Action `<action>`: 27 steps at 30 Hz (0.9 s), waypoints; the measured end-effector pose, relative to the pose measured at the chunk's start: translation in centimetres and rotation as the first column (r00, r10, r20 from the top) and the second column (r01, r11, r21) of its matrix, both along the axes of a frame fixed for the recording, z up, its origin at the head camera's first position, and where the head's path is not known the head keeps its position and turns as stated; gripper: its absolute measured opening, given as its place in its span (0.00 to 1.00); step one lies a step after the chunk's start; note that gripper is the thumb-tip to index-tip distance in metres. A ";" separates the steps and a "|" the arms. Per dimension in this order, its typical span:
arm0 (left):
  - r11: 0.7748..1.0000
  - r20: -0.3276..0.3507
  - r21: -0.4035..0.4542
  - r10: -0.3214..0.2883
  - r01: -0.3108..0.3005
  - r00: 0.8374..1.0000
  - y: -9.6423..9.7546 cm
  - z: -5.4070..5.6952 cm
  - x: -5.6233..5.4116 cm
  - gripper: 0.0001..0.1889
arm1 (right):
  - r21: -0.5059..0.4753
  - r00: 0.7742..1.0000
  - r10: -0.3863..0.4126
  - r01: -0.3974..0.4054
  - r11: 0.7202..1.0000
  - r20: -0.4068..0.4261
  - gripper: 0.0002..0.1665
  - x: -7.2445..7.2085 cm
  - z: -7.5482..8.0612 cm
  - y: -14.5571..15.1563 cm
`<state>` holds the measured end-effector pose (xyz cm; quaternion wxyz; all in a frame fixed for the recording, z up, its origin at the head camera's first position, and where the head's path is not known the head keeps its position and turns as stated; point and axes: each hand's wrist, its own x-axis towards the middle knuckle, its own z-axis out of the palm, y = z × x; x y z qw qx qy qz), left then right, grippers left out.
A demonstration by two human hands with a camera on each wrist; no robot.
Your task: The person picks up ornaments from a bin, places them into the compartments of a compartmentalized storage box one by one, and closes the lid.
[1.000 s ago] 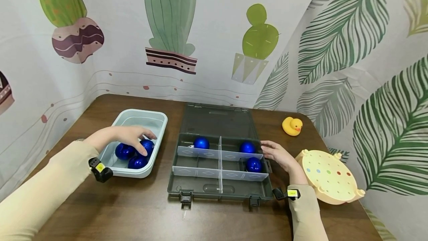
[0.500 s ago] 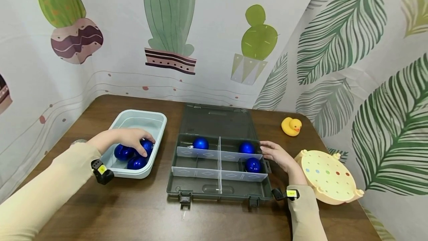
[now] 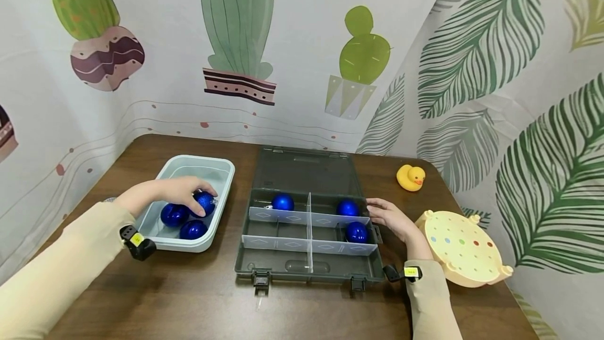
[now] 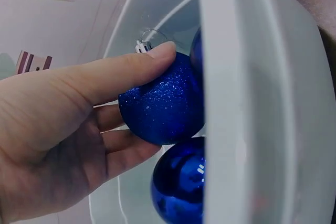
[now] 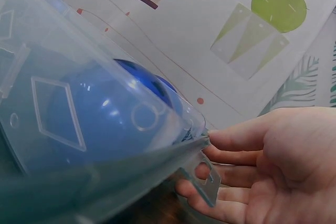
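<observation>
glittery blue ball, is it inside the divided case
No, the glittery blue ball is held at the pale tub, apart from the divided case.

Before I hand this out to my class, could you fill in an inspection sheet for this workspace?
Surface: brown wooden table.
Job's things: light blue tray with two shiny blue balls and a glittery blue ball; dark divided case, lid open, with three blue balls (back left, back right, middle right).
Clutter: yellow duck behind a cream dotted item, both right of the case.
Hands: left hand holds the glittery ball; right hand has its fingers at the case's right side.
Cables: nothing seen clearly.
Surroundings: backdrop printed with cacti and leaves.
</observation>
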<state>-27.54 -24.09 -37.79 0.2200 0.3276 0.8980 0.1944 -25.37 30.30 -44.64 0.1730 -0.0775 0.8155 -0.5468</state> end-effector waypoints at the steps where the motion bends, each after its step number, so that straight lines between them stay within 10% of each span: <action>1: 1.000 -0.008 0.010 0.001 -0.001 1.000 -0.1 0.1 0.0 0.31 | 0.001 1.000 0.001 -0.001 1.000 -0.001 0.31 0.0 0.0 0.0; 27: 0.937 -0.215 0.290 0.262 -0.195 0.941 0.6 2.9 1.1 0.30 | 0.005 1.000 -0.006 0.006 1.000 -0.003 0.31 0.2 0.2 -0.2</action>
